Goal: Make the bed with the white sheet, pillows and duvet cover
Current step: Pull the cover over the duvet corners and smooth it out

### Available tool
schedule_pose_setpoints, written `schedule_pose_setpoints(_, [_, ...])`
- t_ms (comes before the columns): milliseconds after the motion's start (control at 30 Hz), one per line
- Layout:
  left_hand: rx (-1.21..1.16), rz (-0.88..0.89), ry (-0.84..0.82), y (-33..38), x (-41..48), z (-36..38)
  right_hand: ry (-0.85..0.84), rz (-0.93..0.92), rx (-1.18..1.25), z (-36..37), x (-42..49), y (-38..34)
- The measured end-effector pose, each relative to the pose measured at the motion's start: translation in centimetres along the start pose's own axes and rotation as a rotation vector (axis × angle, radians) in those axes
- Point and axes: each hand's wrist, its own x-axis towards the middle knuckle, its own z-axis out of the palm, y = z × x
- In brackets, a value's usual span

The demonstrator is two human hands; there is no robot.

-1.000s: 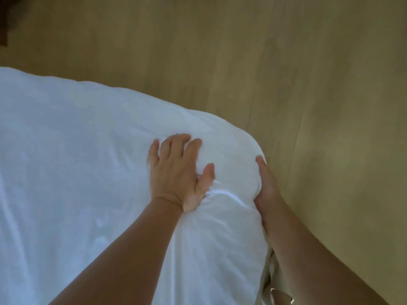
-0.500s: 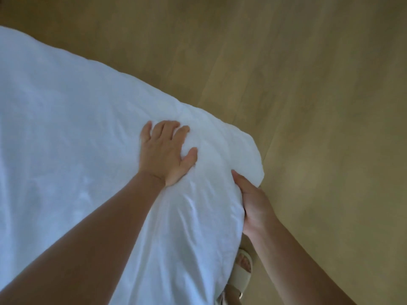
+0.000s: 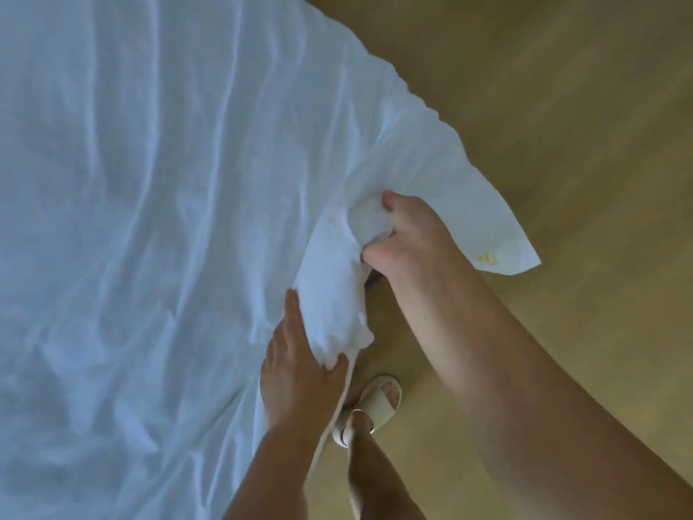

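Two bare hands work at the near corner of the bed, both arms reaching down and forward: the left hand lies with its back up along the bed's edge, thumb and fingers pinching a bunched roll of the white sheet, and the right hand reaches in from the right, its fingers curled into a fold of the same sheet just beyond. One sheet covers the bed in soft wrinkles, one loose corner flap hangs out over the wooden floor, and one foot in a pale sandal stands on the floor just beside the bed's edge.
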Motion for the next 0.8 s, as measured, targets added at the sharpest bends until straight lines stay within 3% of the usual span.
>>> schedule_pose_setpoints(100, [-0.277, -0.185, 0.028, -1.9, 4.0, -4.0, -0.169, 0.056, 0.017, 1.8, -1.1, 0.4])
schedule_pose_setpoints(167, [-0.354, -0.101, 0.03, -2.9, 7.5, -7.8, -0.224, 0.025, -0.11, 2.3, -1.4, 1.3])
schedule_pose_setpoints(233, [-0.431, 0.024, -0.085, -3.7, 12.0, -12.4, -0.284, 0.005, -0.365, 3.0, -2.0, 3.4])
schedule_pose_setpoints(333, [-0.322, 0.076, -0.296, -5.3, 19.9, -18.9, -0.439, -0.065, -0.643, 5.3, -2.1, 6.7])
schedule_pose_setpoints(400, [-0.173, 0.096, -0.351, -6.6, 23.7, -20.3, -0.473, -0.177, -0.771, 7.2, -1.3, 8.4])
schedule_pose_setpoints(500, [0.362, 0.171, -0.186, -8.4, 24.9, -17.8, -0.387, -0.349, -0.908, 9.3, -0.3, 11.7])
schedule_pose_setpoints(533, [0.422, 0.196, -0.106, -9.3, 24.1, -16.5, -0.322, -0.416, -1.03, 9.5, 0.0, 13.1])
schedule_pose_setpoints(633, [0.311, 0.28, 0.039, -12.1, 20.7, -13.4, -0.195, -0.503, -1.351, 8.6, -0.1, 17.5])
schedule_pose_setpoints(800, [0.082, 0.533, 0.067, -15.6, 17.9, -13.0, -0.154, -0.629, -1.505, 5.7, -1.7, 21.3])
